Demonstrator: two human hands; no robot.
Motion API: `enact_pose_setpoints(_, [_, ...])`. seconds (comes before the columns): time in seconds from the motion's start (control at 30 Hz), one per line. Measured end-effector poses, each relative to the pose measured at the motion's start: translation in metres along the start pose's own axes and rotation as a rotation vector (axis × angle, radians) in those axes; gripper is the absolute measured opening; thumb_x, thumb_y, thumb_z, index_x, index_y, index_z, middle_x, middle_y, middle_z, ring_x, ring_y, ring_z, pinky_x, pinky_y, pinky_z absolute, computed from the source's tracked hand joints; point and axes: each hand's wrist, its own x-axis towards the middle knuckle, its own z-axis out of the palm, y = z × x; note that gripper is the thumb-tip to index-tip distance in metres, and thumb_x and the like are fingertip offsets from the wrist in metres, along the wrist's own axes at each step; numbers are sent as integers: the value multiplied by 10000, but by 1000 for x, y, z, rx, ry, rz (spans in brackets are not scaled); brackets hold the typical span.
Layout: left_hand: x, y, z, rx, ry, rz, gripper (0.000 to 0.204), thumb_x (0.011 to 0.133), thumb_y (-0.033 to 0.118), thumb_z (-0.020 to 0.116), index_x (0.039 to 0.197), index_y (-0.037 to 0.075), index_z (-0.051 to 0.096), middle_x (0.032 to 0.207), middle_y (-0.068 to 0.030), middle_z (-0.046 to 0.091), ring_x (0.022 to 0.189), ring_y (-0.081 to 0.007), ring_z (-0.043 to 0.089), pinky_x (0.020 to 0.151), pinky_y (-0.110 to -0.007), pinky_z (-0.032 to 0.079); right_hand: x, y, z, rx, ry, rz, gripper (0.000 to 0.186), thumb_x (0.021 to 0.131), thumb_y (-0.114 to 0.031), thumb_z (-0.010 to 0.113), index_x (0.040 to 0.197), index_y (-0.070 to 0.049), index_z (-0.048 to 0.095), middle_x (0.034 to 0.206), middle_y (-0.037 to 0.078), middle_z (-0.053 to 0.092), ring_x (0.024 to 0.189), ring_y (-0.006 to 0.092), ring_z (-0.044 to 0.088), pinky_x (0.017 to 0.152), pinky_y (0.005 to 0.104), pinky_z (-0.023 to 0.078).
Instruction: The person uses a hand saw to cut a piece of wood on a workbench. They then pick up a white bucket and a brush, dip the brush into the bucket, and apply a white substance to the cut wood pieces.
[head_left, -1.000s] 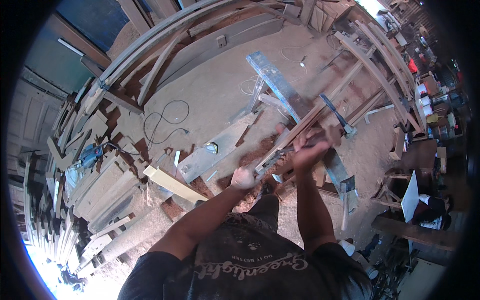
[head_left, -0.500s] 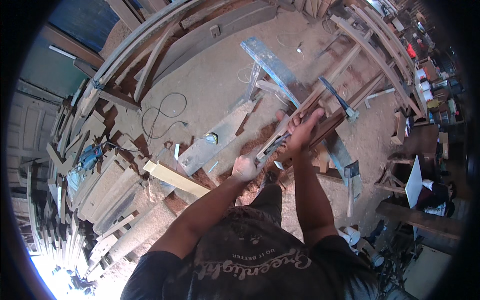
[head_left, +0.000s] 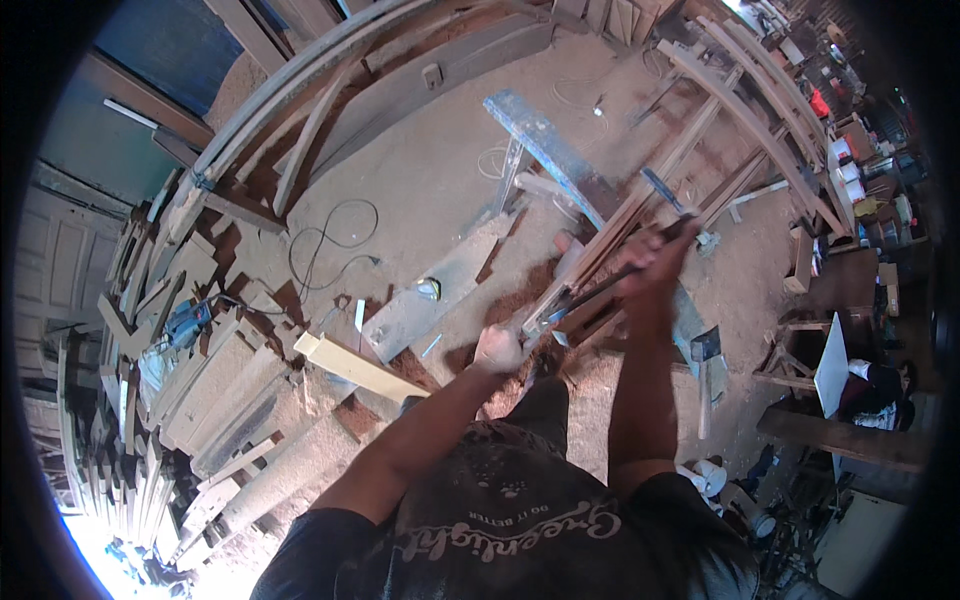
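My left hand [head_left: 498, 350] is closed around the near end of a long wooden piece [head_left: 605, 240] that runs away to the upper right. Over that piece my right hand [head_left: 648, 258], smeared by motion, grips a long dark bar-like tool [head_left: 603, 288]. The tool slants down to the left, its lower end at the wood just beyond my left hand; its exact kind is unclear. Past my right hand lies a dark-handled hammer [head_left: 663, 188], its head towards me. A wooden-handled mallet [head_left: 705, 346] with a dark block head rests to the right.
A blue-painted plank [head_left: 550, 150] crosses beneath the long timbers. On the sawdust-covered floor lie a wide board [head_left: 400, 318], a pale yellow beam [head_left: 360, 365] and a looped cable [head_left: 335, 240]. Stacked offcuts and a blue power tool [head_left: 188, 322] are at left; cluttered shelves stand at right.
My right hand has moved up and right, away from my left hand, exposing more of the dark tool. My left hand has stayed near the wood's end.
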Motion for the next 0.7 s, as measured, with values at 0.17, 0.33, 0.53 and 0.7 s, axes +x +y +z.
enact_pose_setpoints(0.17, [-1, 8, -6, 27, -100, -35, 532, 898, 296, 758, 1382, 113, 636, 1041, -218, 748, 918, -414, 743, 811, -515, 607, -2, -5, -6, 9, -193, -91, 663, 967, -804, 492, 866, -149, 504, 599, -26, 420, 412, 90, 357, 383, 234, 345])
enact_pose_setpoints(0.33, [1, 6, -9, 42, -147, -19, 640, 898, 272, 764, 1472, 78, 556, 1155, -240, 740, 980, -411, 746, 853, -514, 604, -42, 66, -14, -334, -372, -663, 651, 1009, -759, 469, 850, -128, 469, 616, 3, 411, 452, 114, 393, 437, 273, 359])
enact_pose_setpoints(0.53, [1, -10, 2, 11, 2, 91, 622, 904, 333, 750, 1475, 163, 573, 982, -220, 762, 868, -435, 746, 785, -532, 613, -4, 79, -45, -420, -374, -592, 612, 1028, -710, 493, 911, -110, 486, 698, -10, 441, 526, 105, 400, 522, 298, 415])
enact_pose_setpoints(0.7, [0, -4, 3, 44, -98, -14, 612, 904, 319, 750, 1466, 150, 575, 1008, -225, 760, 871, -438, 747, 766, -532, 614, -4, 80, -36, -234, -127, -154, 593, 1041, -702, 474, 930, -119, 490, 759, -18, 417, 616, 99, 397, 545, 261, 383])
